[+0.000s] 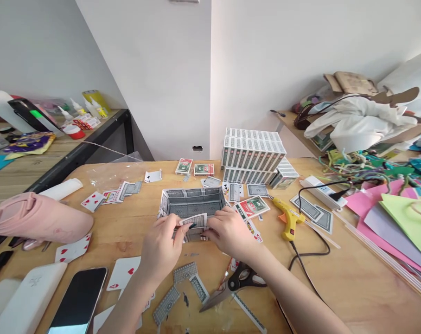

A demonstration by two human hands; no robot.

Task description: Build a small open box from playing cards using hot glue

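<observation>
An open-topped box made of grey-backed playing cards (196, 199) stands on the wooden table in front of me. My left hand (165, 241) pinches the left end of a small card piece (194, 220) at the box's near wall. On the right, my right hand (229, 229) has its fingers bent around the near right side of the same box, touching the right end of the piece. Part of the near wall is hidden behind my fingers. Black-handled scissors (233, 285) lie open below my hands, beside cut card pieces (166, 304).
A yellow glue gun (289, 218) with a black cord lies at the right, near a white power strip (325, 192). Stacked card packs (252, 155) stand behind the box. At the left are a pink bottle (40, 218), a phone (79, 299) and loose cards (123, 273).
</observation>
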